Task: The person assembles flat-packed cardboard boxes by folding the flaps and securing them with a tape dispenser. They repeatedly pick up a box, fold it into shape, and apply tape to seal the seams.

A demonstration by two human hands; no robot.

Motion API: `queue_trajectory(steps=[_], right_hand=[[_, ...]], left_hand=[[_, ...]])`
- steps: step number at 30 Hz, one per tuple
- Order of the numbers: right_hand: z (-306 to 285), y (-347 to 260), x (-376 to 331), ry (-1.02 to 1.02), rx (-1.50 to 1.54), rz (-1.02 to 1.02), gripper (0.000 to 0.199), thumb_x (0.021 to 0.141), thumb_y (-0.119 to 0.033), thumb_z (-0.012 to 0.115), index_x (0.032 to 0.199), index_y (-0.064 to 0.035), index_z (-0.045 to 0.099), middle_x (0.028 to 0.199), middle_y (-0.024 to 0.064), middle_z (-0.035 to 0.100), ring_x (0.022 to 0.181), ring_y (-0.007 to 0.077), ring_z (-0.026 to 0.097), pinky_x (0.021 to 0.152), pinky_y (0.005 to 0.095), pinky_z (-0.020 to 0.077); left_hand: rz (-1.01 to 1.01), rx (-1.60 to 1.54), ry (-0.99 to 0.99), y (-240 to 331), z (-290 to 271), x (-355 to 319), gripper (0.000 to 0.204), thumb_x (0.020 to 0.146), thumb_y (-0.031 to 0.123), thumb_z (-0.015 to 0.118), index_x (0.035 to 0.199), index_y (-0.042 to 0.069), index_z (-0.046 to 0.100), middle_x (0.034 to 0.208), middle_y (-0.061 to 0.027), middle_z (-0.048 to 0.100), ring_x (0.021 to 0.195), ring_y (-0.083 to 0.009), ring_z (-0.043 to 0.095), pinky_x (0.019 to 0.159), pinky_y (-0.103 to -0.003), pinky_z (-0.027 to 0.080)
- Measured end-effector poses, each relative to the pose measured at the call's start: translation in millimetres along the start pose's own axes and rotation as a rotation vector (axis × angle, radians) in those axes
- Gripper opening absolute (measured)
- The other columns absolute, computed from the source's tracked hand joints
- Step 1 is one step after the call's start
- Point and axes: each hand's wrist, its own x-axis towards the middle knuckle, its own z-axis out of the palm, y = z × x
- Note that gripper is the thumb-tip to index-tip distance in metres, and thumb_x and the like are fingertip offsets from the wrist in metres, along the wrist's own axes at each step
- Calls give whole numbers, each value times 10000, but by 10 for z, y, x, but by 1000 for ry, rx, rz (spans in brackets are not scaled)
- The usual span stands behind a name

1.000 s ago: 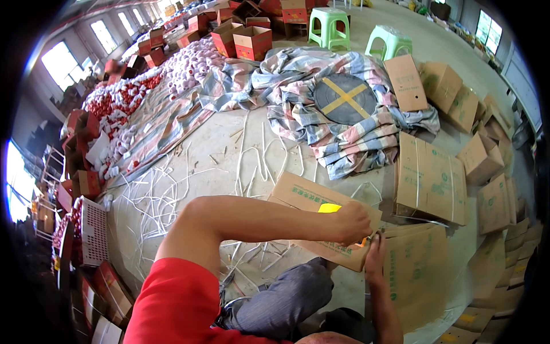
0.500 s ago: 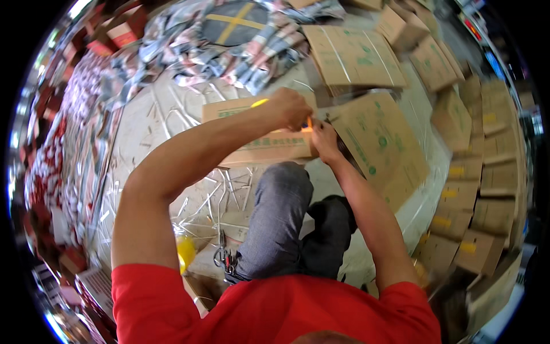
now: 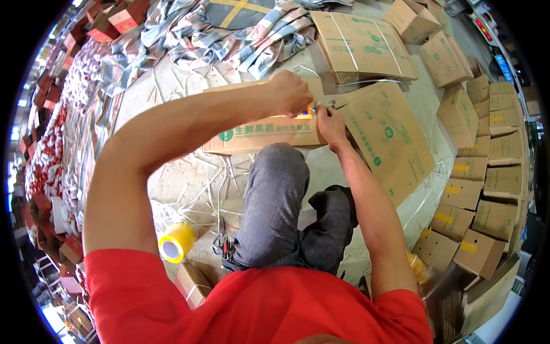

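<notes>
Head view, down onto a long brown carton (image 3: 269,136) with green print, flat on the pale floor (image 3: 134,106) and close in front of the body; contents hidden behind cardboard. Over its right end, the left hand (image 3: 291,94), fingers curled around a mostly hidden orange tool (image 3: 307,112). Just beside, at the same end, the right hand (image 3: 332,125), fingertips drawn together near the orange edge; cannot tell whether pinching anything. To the right, broad flattened cardboard (image 3: 395,137); beyond, a stack of flat cardboard (image 3: 372,49) bound with white bands. Along the far right, rows of boxy brown cartons (image 3: 461,195), several with yellow tape patches (image 3: 468,247); insides out of sight. At upper left, red cartons (image 3: 129,18), contents too small to make out. Below, a lumpy mound of white rounded pieces (image 3: 86,74), with red among white lower down. Near the top, a crumpled checked sheet (image 3: 252,49) around a dark flat disc (image 3: 220,16). Closer, thin tangled white strips (image 3: 159,213) and a glossy yellow roll (image 3: 176,242), pale and round at one end.
</notes>
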Motion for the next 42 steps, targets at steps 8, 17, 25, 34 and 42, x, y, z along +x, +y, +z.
queue_trajectory(steps=[8, 17, 25, 34, 42], right_hand=[[-39, 96, -15, -29, 116, -55, 605, 1009, -511, 605, 1090, 72, 743, 1034, 234, 752, 979, 312, 698, 898, 408, 519], [-19, 39, -14, -55, 72, -35, 652, 1015, -534, 598, 1172, 86, 722, 1148, 226, 738, 1052, 289, 672, 939, 390, 501], [-279, 319, 346, -91, 51, -24, 750, 1015, -597, 569, 1333, 78, 649, 1321, 236, 673, 1225, 316, 618, 1041, 410, 457], [-609, 254, 488, -68, -105, 102, 819, 1024, -640, 543, 1434, 69, 552, 1378, 199, 615, 1245, 296, 572, 1068, 434, 436], [-637, 293, 483, -47, -110, 82, 705, 1069, -580, 510, 1394, 43, 581, 1313, 140, 650, 1170, 242, 614, 1020, 379, 481]], left_hand=[[-267, 27, -501, -689, -5, -1620, 354, 826, 312, 795, 1176, 297, 749, 1022, -34, 770, 1025, -268, 739, 830, -415, 583], [-215, -200, -178, -1113, 435, -2667, 498, 941, 409, 695, 1431, 381, 612, 890, -178, 673, 846, -389, 687, 759, -502, 530], [-226, -346, 131, -806, 1021, -2776, 771, 922, 438, 760, 1602, 428, 397, 1001, -173, 643, 877, -409, 700, 812, -522, 563], [-263, -500, 355, -625, 1647, -2584, 744, 947, 522, 687, 1617, 434, 376, 957, -150, 596, 808, -376, 673, 797, -507, 568], [-293, -619, 454, -541, 2487, -2512, 729, 934, 501, 705, 1599, 453, 409, 973, -130, 561, 792, -349, 641, 744, -472, 559]])
